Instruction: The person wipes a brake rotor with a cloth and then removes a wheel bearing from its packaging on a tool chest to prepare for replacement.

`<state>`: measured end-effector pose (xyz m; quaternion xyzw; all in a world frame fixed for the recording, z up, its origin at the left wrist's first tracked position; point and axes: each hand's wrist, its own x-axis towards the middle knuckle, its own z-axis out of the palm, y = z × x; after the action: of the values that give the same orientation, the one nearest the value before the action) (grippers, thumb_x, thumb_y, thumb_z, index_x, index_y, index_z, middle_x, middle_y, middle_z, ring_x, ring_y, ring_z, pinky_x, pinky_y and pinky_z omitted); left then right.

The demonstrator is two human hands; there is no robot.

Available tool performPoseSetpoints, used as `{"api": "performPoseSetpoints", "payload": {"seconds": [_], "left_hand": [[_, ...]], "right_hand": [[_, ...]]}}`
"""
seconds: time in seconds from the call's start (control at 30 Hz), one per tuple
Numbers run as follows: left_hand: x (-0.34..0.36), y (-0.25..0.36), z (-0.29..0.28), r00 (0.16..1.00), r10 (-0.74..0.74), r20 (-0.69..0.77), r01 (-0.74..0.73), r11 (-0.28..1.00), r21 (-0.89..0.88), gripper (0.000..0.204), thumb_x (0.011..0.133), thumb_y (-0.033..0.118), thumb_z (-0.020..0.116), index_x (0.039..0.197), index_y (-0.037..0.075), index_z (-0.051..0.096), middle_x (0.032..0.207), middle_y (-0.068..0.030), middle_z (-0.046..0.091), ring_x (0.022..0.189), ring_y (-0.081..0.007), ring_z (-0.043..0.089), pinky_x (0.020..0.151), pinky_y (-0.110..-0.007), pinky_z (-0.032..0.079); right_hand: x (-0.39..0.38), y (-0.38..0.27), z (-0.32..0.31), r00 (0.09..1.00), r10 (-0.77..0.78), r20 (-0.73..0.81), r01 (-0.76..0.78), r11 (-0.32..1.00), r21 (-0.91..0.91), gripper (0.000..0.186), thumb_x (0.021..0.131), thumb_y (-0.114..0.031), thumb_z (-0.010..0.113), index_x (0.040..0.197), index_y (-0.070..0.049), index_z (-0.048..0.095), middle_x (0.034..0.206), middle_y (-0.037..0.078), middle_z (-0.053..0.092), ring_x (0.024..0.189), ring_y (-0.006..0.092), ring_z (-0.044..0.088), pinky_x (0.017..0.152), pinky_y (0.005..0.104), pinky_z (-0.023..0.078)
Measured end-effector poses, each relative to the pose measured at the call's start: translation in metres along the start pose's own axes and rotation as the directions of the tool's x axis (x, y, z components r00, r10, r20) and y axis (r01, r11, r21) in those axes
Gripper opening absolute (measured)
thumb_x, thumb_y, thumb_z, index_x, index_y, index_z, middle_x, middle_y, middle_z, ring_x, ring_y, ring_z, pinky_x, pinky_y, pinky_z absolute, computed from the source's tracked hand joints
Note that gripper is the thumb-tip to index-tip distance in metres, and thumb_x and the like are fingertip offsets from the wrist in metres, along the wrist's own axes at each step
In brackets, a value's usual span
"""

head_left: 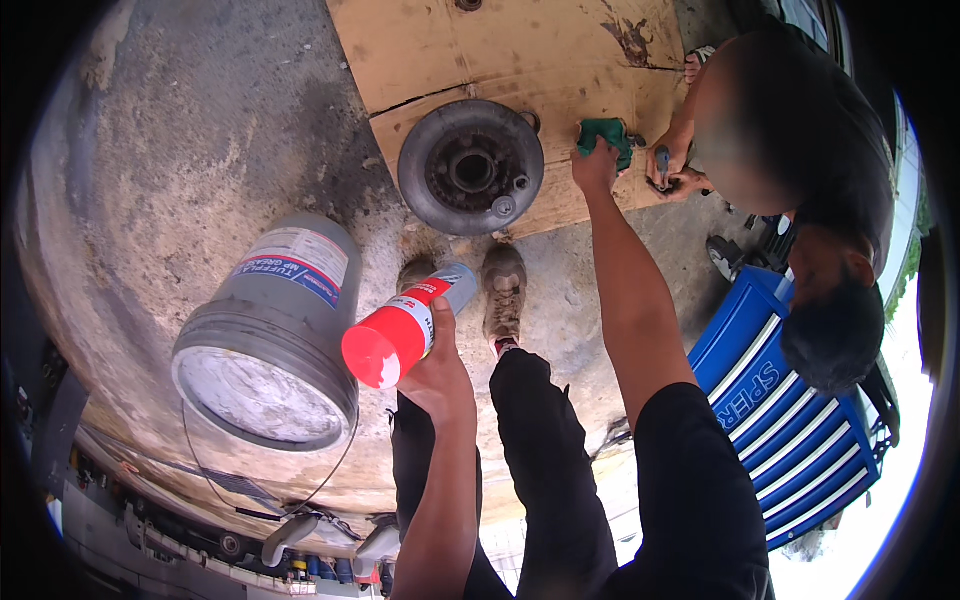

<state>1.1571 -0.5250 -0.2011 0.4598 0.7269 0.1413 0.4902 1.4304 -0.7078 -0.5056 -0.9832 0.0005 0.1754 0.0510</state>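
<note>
My left hand (438, 368) is wrapped round a red, white and grey spray can (414, 318). The can is tilted, its red end towards me, above the floor in front of my shoes. At the end of my outstretched right arm, my right hand (596, 168) has its fingers closed on a dark green piece (606, 133) over the cardboard; its kind I cannot make out. Left of that hand lies a round grey brake disc with a hub (471, 168), flat on the cardboard's near edge. My right fingertips are partly hidden.
At right a person in dark clothes (838, 120) bends close, a small tool (662, 160) in the hands. A grey bucket (300, 270) stands left of my legs. Stained cardboard (540, 70) covers the far floor. A blue tool chest (775, 400) is at the right.
</note>
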Motion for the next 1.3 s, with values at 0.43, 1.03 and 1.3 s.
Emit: {"api": "performPoseSetpoints", "payload": {"seconds": [0.43,1.03,1.3], "left_hand": [[-0.008,-0.012,0.003,0.995,0.083,0.058,-0.086,0.995,0.051,0.062,0.09,0.02,0.087,0.136,-0.004,0.053,0.129,-0.0177,0.066,0.115,-0.0271,0.068,0.101,-0.043,0.056],[-0.006,0.008,0.013,0.91,0.411,0.061,-0.413,0.876,0.251,0.068,0.086,0.026,0.091,0.136,-0.005,0.055,0.132,-0.02,0.064,0.115,-0.0301,0.068,0.099,-0.044,0.057],[0.018,0.083,0.058,0.952,0.305,-0.039,-0.303,0.952,0.041,0.067,0.089,0.026,0.09,0.136,-0.004,0.054,0.132,-0.0188,0.065,0.115,-0.0291,0.069,0.101,-0.042,0.057]], "right_hand": [[-0.03,-0.01,-0.008,0.989,-0.063,-0.133,0.099,0.953,0.287,0.022,0.086,-0.011,0.075,0.108,-0.01,0.073,0.105,0.012,0.073,0.097,0.0349,0.071,0.086,0.0475,0.056],[-0.019,-0.084,-0.183,0.798,-0.414,0.438,-0.554,-0.217,0.804,0.048,0.113,-0.033,0.05,0.156,-0.012,0.046,0.154,0.008,0.056,0.142,0.0288,0.053,0.121,0.052,0.042],[0.034,-0.111,-0.167,0.776,-0.45,0.442,-0.576,-0.218,0.788,0.052,0.11,-0.041,0.055,0.152,-0.011,0.052,0.153,0.01,0.056,0.14,0.0293,0.055,0.121,0.0506,0.042]]}}
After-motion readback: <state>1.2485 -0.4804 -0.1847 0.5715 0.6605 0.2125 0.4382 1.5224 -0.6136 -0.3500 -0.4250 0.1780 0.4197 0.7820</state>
